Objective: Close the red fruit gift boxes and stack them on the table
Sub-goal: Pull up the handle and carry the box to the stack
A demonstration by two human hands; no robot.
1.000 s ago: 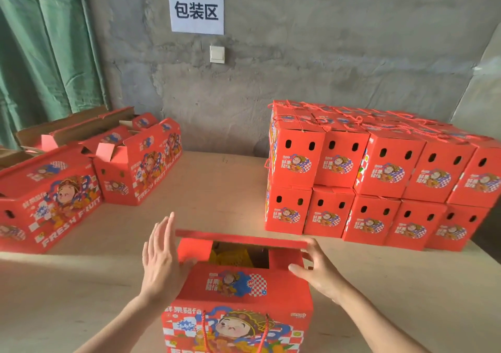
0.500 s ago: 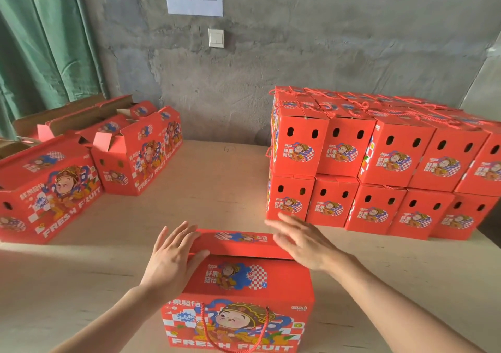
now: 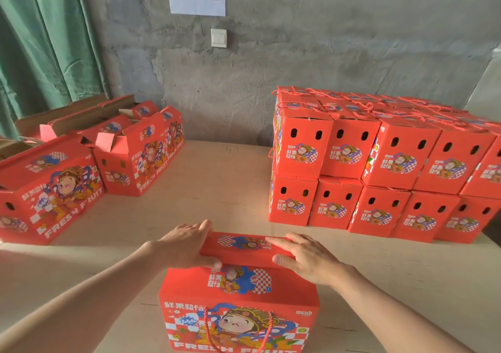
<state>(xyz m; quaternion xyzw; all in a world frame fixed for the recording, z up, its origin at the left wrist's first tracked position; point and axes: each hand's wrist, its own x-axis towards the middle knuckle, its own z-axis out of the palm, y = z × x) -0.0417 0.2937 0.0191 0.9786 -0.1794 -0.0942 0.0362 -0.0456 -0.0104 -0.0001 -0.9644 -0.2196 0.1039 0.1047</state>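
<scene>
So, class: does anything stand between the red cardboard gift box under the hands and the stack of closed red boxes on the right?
Nothing visible does. Only bare light wooden tabletop lies between the red cardboard gift box and the two-tier stack of closed red boxes.

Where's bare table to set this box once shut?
Widest free patch: table centre, between the open boxes on the left and the stacked boxes on the right. Also bare left of the near box. Right side is crowded.

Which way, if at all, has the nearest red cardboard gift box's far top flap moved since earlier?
Yes: the far top flap has folded down toward the near lid panel, covering the opening.
</scene>
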